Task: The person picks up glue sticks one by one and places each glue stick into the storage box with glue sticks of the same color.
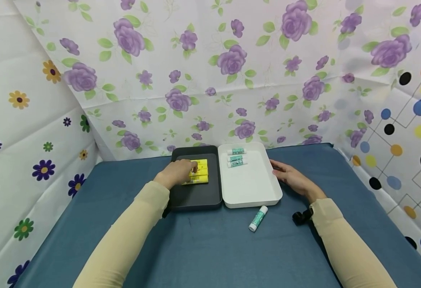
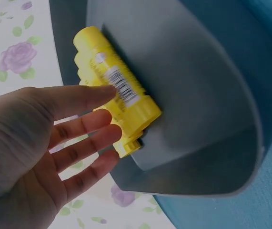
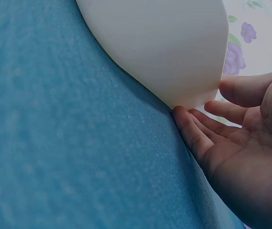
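Several yellow glue sticks [image 1: 200, 179] lie side by side in the dark grey tray [image 1: 196, 202]. My left hand [image 1: 176, 172] is over them. In the left wrist view its fingers [image 2: 78, 155] are loosely extended, with the thumb in front of the nearest stick's barcode label; whether it touches is unclear. To the right, my right hand [image 1: 293, 179] rests against the outer right side of the white tray [image 1: 251, 186]. Its fingertips [image 3: 182, 114] touch the tray's wall in the right wrist view. Three green-and-white glue sticks [image 1: 236, 151] lie at the white tray's far end.
Another green-and-white glue stick [image 1: 258, 219] lies on the blue cloth [image 1: 214, 248] in front of the white tray. Both trays stand side by side near the table's back edge. A flowered sheet [image 1: 203, 100] hangs behind, with patterned sheets at both sides.
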A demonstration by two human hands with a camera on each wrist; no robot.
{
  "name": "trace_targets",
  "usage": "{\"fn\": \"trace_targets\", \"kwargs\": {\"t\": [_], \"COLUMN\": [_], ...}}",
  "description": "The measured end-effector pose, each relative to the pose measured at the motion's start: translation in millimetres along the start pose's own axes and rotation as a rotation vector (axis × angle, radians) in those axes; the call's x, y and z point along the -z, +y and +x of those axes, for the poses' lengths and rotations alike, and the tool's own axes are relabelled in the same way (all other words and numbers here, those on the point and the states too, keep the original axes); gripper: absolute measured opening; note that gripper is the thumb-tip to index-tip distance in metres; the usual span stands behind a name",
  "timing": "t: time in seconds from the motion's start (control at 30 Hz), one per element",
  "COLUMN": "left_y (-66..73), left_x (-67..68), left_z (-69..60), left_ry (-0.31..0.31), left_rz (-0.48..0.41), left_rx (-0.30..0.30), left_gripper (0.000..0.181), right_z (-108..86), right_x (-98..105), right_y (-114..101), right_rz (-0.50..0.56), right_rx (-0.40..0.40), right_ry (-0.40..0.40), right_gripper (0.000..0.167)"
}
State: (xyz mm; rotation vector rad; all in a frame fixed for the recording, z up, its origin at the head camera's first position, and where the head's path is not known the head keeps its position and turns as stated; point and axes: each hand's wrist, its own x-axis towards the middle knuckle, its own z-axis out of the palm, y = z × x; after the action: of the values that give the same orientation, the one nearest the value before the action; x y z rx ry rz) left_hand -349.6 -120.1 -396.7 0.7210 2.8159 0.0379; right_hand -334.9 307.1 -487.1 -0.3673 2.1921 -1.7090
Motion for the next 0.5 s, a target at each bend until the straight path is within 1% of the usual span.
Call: {"fn": "trace_targets", "kwargs": {"t": [0.07, 0.17, 0.3, 0.4, 0.5], "left_y": [-0.7, -2.5, -5.7, -6.9, -7.3], "left_x": [1.7, 2.0, -2.7, -5.6, -7.2], "left_z": [-0.7, -2.4, -6.0, -9.0, -11.5], "left_ry": [0.004, -0.011, -0.038, -0.036, -0.027], "left_rz": [-0.04, -0.144, -0.26, -0.279, -0.272], "left_rx": [0.002, 0.002, -0.031, -0.062, -0.069], "left_gripper": [0.031, 0.035, 0.038, 0.036, 0.033], "right_z": [0.0, -0.1, -0.2, -0.3, -0.2], "right_x": [0.2, 0.1, -0.4, -1.1, -1.6], "right_y": [0.0, -0.6, -1.2, -1.3, -1.0], "right_rz": [0.0, -0.003, -0.004, 0.001, 0.007], "right_rx": [0.003, 0.005, 0.0, -0.004, -0.007], "right_ry": [-0.002, -0.001, -0.001, 0.0, 0.001], "right_gripper": [0.063, 0.064, 0.064, 0.063, 0.063]}}
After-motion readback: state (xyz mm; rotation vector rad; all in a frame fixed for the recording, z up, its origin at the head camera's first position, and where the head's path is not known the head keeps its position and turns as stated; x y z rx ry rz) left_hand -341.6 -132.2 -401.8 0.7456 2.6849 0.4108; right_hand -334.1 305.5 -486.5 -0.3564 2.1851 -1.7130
